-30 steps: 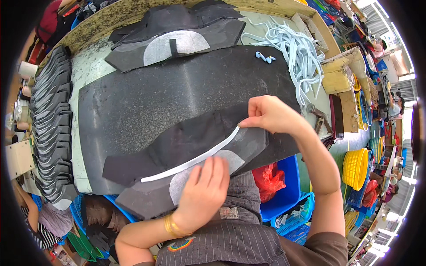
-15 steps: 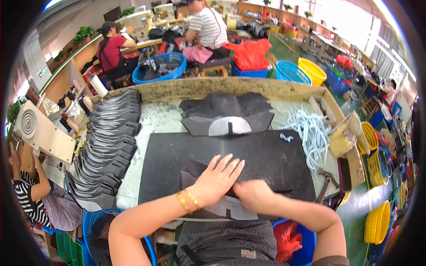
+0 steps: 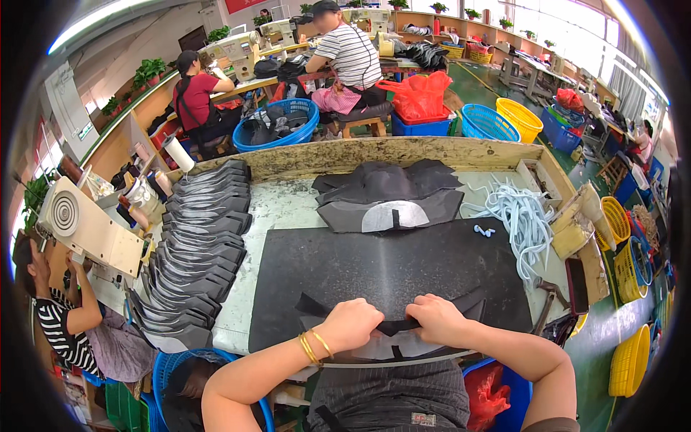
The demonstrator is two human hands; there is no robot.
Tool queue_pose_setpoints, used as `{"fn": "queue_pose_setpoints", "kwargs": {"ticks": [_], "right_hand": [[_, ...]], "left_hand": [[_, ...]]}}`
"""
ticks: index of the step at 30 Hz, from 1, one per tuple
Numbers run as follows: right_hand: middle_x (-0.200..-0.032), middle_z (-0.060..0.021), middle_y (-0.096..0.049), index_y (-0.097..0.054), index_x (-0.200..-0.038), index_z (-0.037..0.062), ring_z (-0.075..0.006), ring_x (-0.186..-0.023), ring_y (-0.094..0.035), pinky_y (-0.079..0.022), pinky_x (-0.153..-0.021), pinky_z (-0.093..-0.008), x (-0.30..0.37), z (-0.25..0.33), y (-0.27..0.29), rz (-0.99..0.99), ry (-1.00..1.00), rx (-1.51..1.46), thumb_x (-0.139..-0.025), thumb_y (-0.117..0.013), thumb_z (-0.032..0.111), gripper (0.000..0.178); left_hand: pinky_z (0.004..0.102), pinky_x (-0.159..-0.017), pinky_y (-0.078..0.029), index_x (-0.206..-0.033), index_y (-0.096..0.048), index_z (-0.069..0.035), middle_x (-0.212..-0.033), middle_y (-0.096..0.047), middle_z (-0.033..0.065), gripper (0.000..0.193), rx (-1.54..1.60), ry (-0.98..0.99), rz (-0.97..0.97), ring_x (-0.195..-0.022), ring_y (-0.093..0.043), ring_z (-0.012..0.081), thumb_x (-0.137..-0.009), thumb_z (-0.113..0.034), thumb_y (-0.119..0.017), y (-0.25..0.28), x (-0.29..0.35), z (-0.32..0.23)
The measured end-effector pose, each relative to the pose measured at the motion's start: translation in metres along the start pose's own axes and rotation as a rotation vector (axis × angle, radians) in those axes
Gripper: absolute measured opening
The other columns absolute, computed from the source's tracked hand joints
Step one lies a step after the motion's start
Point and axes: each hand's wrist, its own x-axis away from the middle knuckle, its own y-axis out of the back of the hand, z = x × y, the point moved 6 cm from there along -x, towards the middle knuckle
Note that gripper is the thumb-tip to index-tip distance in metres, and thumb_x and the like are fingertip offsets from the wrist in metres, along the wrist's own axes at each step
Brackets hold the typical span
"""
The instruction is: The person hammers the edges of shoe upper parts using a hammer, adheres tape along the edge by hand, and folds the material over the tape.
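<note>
Both my hands grip the upper edge of a black-and-grey shoe upper [image 3: 397, 329], laid flat at the near edge of the black mat [image 3: 432, 263]. My left hand [image 3: 351, 324], with gold bangles on its wrist, has its fingers curled closed on the left part of that edge. My right hand [image 3: 437, 318] is closed on it a little further right. A dark strip of the edge shows between the two hands; the fingertips are hidden. Beyond the mat lies a pile of similar black-and-grey pieces [image 3: 428, 194], the top one bearing a pale half-round patch.
A long overlapping row of pieces [image 3: 198, 252] lines the table's left side. At right lie light blue cords [image 3: 518, 223], a hammer [image 3: 553, 290] and a dark phone-like slab [image 3: 576, 286]. A wooden rim [image 3: 338, 147] borders the table. Co-workers sit left and beyond.
My left hand has gone from lying spread on the piece to closing on its edge. The right hand, blurred before, now grips beside it. The whole view has shifted slightly.
</note>
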Motion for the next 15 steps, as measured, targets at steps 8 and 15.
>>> {"fn": "queue_pose_setpoints", "kwargs": {"ticks": [8,15], "right_hand": [[-0.086,-0.0074,-0.054,-0.06,-0.088,0.0058,-0.0256,-0.085,-0.052,-0.043,-0.077,-0.0349,0.026,0.025,0.002,-0.242,0.168,0.14,-0.065,-0.064,0.007,0.023],[-0.084,-0.0057,-0.055,-0.064,-0.102,-0.0003,-0.0217,-0.081,-0.053,-0.043,-0.075,-0.0323,0.03,0.037,0.007,-0.331,0.245,0.203,-0.068,-0.062,0.01,0.036]], "left_hand": [[0.0324,-0.065,-0.051,-0.076,-0.06,-0.004,-0.075,-0.058,0.0057,0.009,-0.169,-0.089,-0.161,-0.076,-0.057,0.0227,-0.069,-0.011,-0.061,0.003,0.015,-0.03],[0.0286,-0.061,-0.049,-0.095,-0.066,-0.002,-0.084,-0.06,0.0021,0.027,-0.183,0.021,-0.384,-0.074,-0.054,0.0169,-0.071,-0.011,-0.058,-0.005,0.036,-0.034]]}}
